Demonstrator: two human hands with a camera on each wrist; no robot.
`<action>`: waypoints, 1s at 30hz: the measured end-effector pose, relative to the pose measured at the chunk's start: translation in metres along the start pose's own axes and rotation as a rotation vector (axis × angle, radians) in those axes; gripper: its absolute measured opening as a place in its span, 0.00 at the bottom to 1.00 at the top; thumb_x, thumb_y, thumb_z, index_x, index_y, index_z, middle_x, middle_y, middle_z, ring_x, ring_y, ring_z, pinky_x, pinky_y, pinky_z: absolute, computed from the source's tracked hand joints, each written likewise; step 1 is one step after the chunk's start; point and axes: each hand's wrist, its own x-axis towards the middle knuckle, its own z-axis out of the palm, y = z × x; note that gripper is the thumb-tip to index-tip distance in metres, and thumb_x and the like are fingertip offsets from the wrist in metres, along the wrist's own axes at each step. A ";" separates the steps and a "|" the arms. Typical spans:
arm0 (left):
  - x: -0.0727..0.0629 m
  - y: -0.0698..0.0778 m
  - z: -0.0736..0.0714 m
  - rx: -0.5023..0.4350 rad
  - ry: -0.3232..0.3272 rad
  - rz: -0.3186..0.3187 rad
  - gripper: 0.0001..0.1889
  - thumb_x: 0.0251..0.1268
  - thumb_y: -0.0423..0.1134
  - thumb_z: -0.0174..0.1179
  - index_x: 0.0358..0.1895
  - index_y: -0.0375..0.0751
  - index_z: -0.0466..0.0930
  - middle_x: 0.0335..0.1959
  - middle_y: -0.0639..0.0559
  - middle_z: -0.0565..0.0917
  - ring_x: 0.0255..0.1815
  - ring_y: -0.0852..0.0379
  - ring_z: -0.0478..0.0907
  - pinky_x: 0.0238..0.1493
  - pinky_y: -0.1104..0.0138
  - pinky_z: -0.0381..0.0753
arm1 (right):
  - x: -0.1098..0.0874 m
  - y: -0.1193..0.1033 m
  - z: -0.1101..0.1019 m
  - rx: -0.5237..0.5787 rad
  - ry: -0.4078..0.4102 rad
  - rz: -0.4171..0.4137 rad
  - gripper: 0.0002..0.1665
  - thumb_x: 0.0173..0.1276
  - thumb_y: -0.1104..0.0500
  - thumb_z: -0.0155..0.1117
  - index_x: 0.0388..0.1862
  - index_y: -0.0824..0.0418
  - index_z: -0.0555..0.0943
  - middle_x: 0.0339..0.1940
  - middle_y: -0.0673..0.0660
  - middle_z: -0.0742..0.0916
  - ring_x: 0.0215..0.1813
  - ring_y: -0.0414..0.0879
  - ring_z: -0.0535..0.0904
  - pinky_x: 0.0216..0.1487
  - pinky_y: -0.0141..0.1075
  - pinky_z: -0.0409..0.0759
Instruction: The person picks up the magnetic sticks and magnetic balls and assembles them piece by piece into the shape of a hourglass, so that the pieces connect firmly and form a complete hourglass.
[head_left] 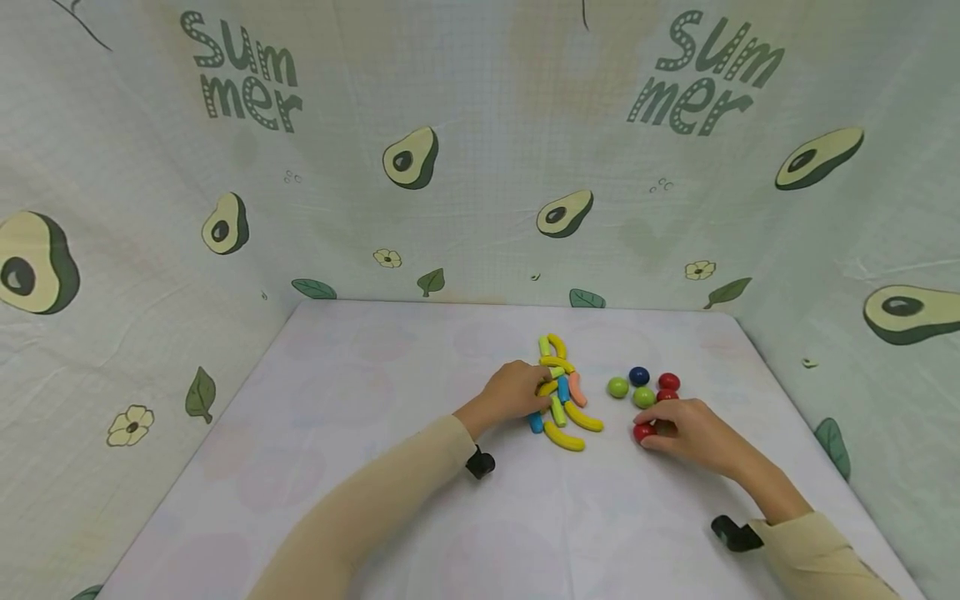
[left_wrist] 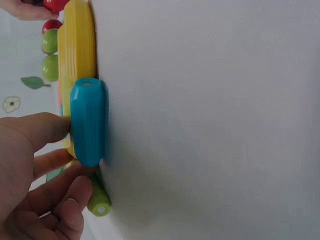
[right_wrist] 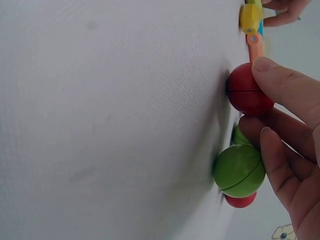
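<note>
My left hand (head_left: 517, 390) reaches into a cluster of toy pieces, its fingers bent around some of them; whether it grips one is hidden. By its thumb lies a blue stick (left_wrist: 88, 122), and a green stick (left_wrist: 99, 197) lies close to the fingers. Yellow toy bananas (head_left: 565, 437), light green sticks (head_left: 558, 412) and an orange curved piece (head_left: 576, 389) fill the cluster. My right hand (head_left: 693, 435) pinches a red ball (right_wrist: 247, 90) between thumb and fingers, at the table surface. Close behind its fingers is a green ball (right_wrist: 240, 171).
Another green ball (head_left: 618, 387), a dark blue ball (head_left: 639, 376) and red balls (head_left: 669, 382) sit beyond the right hand. The white tabletop (head_left: 420, 350) meets an avocado-print cloth (head_left: 480, 250) at the back and sides.
</note>
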 end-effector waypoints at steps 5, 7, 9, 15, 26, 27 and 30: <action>-0.001 0.006 0.000 -0.063 0.029 -0.066 0.14 0.75 0.44 0.68 0.56 0.42 0.86 0.40 0.53 0.88 0.30 0.60 0.76 0.34 0.73 0.76 | 0.001 -0.001 -0.001 -0.002 -0.007 -0.007 0.18 0.62 0.59 0.83 0.51 0.59 0.91 0.44 0.47 0.91 0.40 0.35 0.80 0.44 0.31 0.87; -0.001 0.007 0.001 -0.058 0.043 -0.080 0.11 0.74 0.43 0.68 0.51 0.42 0.86 0.36 0.54 0.86 0.30 0.60 0.76 0.33 0.72 0.76 | 0.001 -0.001 -0.001 -0.005 -0.007 -0.007 0.18 0.62 0.59 0.83 0.51 0.59 0.91 0.44 0.47 0.91 0.40 0.35 0.81 0.44 0.32 0.87; 0.000 0.007 0.002 -0.034 0.063 -0.084 0.08 0.74 0.42 0.68 0.48 0.43 0.86 0.33 0.55 0.84 0.30 0.60 0.75 0.33 0.72 0.75 | 0.001 -0.001 0.000 -0.008 -0.009 -0.006 0.18 0.62 0.59 0.83 0.51 0.59 0.91 0.44 0.47 0.91 0.40 0.35 0.81 0.44 0.32 0.87; -0.001 0.006 0.001 -0.049 0.085 -0.097 0.09 0.73 0.41 0.69 0.49 0.42 0.87 0.35 0.54 0.85 0.29 0.61 0.76 0.29 0.74 0.75 | 0.002 -0.001 0.000 -0.009 -0.017 0.002 0.18 0.63 0.59 0.83 0.51 0.59 0.91 0.44 0.47 0.91 0.40 0.35 0.81 0.45 0.33 0.87; -0.010 -0.002 -0.018 -0.158 0.084 -0.139 0.10 0.75 0.41 0.67 0.54 0.46 0.86 0.28 0.55 0.80 0.26 0.60 0.75 0.26 0.73 0.74 | 0.003 -0.004 -0.001 -0.008 -0.035 0.010 0.17 0.63 0.59 0.82 0.51 0.60 0.91 0.44 0.48 0.91 0.40 0.38 0.82 0.44 0.34 0.87; -0.011 -0.003 -0.020 -0.155 0.083 -0.141 0.10 0.75 0.41 0.67 0.54 0.46 0.86 0.29 0.55 0.81 0.26 0.60 0.75 0.26 0.73 0.74 | 0.003 -0.004 -0.001 -0.008 -0.039 0.011 0.17 0.63 0.59 0.82 0.51 0.60 0.91 0.44 0.48 0.91 0.40 0.38 0.81 0.44 0.34 0.87; -0.012 -0.008 -0.021 -0.143 0.077 -0.131 0.11 0.75 0.41 0.67 0.55 0.47 0.87 0.30 0.55 0.81 0.28 0.60 0.75 0.27 0.72 0.75 | 0.004 -0.004 -0.001 -0.003 -0.049 0.010 0.18 0.63 0.60 0.82 0.51 0.60 0.91 0.44 0.47 0.91 0.39 0.39 0.81 0.43 0.34 0.86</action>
